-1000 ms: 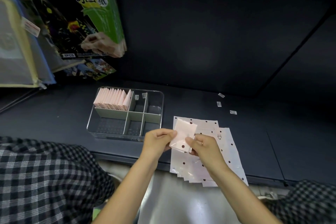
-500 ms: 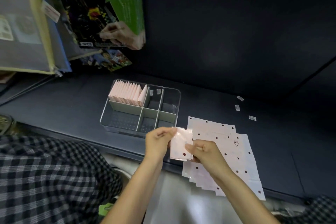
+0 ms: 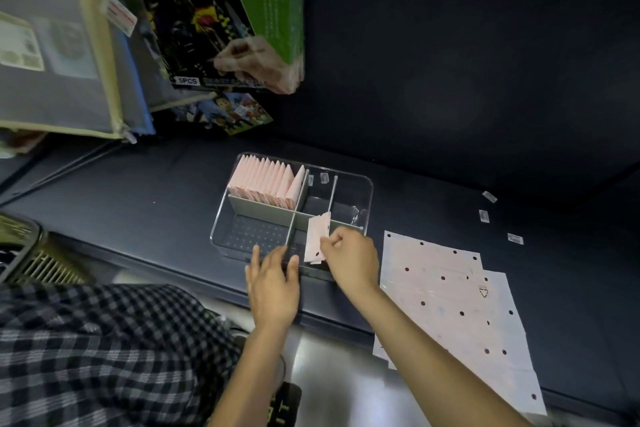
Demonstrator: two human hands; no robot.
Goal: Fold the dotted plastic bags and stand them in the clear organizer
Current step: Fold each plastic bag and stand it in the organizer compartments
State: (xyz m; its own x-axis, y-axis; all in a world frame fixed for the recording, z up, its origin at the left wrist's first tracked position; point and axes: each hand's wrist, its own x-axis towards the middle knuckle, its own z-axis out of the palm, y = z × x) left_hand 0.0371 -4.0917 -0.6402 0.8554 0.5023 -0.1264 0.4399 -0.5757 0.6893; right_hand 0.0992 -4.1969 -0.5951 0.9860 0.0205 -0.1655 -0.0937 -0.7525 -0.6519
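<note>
Placing step: right hand pinches folded dotted bag upright over clear organizer; left hand flat, fingers straight, at its near rim. Next: probably slot beside pink row

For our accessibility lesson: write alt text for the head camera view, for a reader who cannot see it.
A right hand holds a folded dotted bag above a clear organizer on a dark shelf; the open left hand touches its front edge. Folded pink bags fill its back-left compartment, with flat dotted bags stacked alongside.
</note>
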